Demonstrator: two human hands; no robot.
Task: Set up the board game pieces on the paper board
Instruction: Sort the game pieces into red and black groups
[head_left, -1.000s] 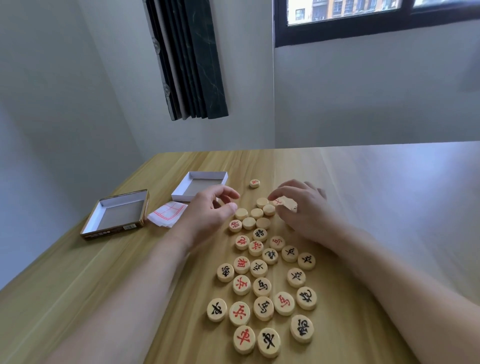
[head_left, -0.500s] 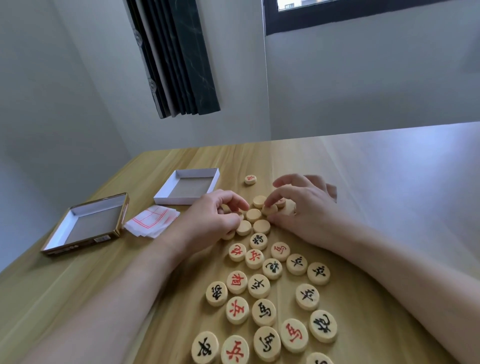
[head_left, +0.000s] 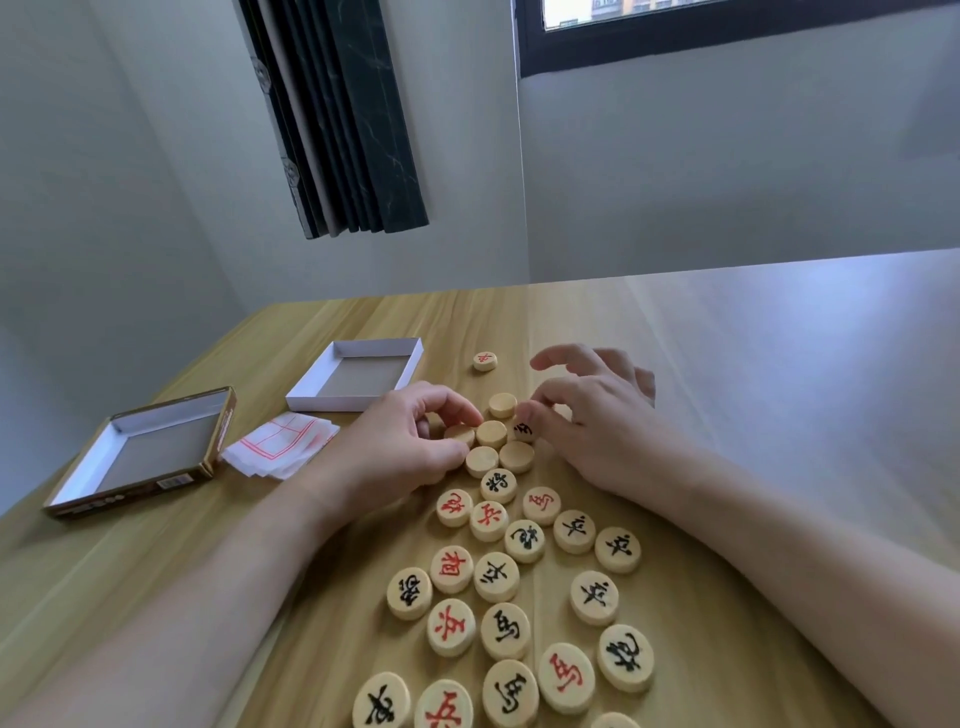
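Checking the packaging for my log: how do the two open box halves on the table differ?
The white tray is plain white outside; the brown-edged tray has a dark printed outer wall with a label. The white tray lies farther back, beside the hands; the brown-edged tray lies left of the folded paper board. Both are shallow, open and hold nothing.

You face room corner: grey-white walls (head_left: 727, 166) meeting just right of centre. Dark-framed window (head_left: 727, 31) top right, daylight and buildings outside. Dark curtain (head_left: 337, 114), marbled pattern, hangs gathered on left wall beside corner. Light wood-grain counter (head_left: 779, 364) fills lower frame, pushed against both walls. Window glare washes your counter's right side pale; left side reads warmer tan. Floor not in view.
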